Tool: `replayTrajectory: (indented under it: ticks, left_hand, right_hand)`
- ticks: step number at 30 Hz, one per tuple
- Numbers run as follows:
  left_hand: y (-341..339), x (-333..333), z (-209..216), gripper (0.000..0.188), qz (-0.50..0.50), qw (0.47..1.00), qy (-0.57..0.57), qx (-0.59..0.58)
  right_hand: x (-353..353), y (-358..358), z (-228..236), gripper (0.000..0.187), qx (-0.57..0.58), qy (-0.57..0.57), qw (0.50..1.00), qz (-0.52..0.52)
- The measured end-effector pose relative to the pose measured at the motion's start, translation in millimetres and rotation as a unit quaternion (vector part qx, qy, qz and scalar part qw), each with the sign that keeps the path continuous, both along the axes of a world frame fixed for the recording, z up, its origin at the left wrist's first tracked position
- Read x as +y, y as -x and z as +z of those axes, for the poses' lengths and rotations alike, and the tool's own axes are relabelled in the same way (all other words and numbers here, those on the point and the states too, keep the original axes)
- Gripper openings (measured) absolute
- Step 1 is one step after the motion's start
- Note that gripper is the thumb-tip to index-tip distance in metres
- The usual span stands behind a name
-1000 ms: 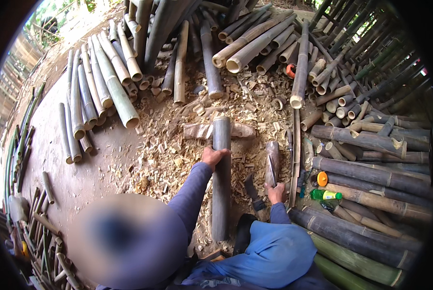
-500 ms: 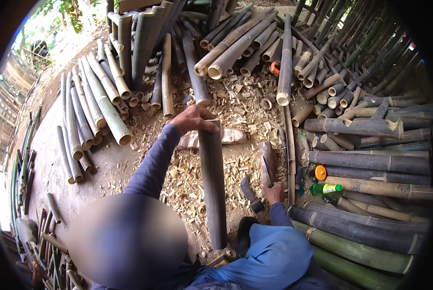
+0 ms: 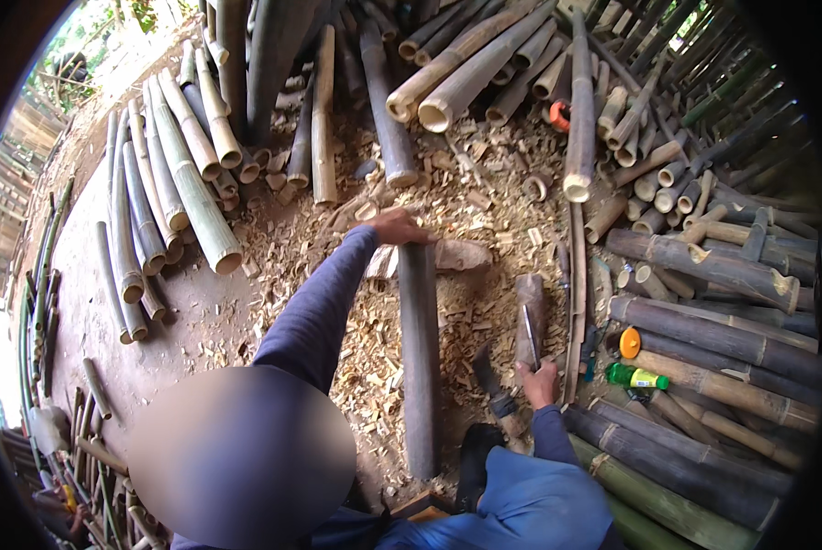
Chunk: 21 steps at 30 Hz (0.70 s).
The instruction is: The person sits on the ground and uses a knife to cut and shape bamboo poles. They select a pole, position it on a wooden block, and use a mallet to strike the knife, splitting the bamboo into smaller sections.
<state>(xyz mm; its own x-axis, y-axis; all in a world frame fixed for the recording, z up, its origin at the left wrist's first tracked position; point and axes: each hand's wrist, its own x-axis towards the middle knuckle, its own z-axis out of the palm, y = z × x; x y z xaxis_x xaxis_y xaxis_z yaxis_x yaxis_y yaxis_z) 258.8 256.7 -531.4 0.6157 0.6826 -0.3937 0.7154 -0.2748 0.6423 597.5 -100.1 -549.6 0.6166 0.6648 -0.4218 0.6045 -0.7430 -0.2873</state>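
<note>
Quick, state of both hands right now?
Left hand: closed on the far end of the dark bamboo tube.
Right hand: closed, holding a narrow bladed tool; its grip is hidden.

A rustic bamboo workshop is suggested: bare ground [image 3: 209,316] is strewn with wood chips [image 3: 371,356] at the middle of the frame, cut poles [image 3: 718,339] are stacked at right, and a slatted fence [image 3: 15,183] is seen at far left.
</note>
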Motion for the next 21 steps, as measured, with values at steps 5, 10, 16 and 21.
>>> replayTrajectory:
  ticks: [5,10,16,21]
  left_hand:
    - [-32,-8,15,0.077,0.004,0.998,0.051,-0.02]
    - [-34,1,0,0.071,-0.012,0.997,0.053,-0.054]
    - [-36,-7,-3,0.062,0.013,0.999,0.012,-0.043]
    - [-28,-8,-5,0.06,0.01,0.998,0.02,-0.052]
  right_hand:
    - [-8,-3,24,0.055,-0.014,0.001,1.0,-0.024]
    - [-6,2,6,0.059,-0.075,0.021,0.996,-0.033]
    - [-3,9,2,0.059,-0.069,-0.034,0.994,-0.072]
    - [3,15,12,0.058,-0.06,0.015,0.996,-0.061]
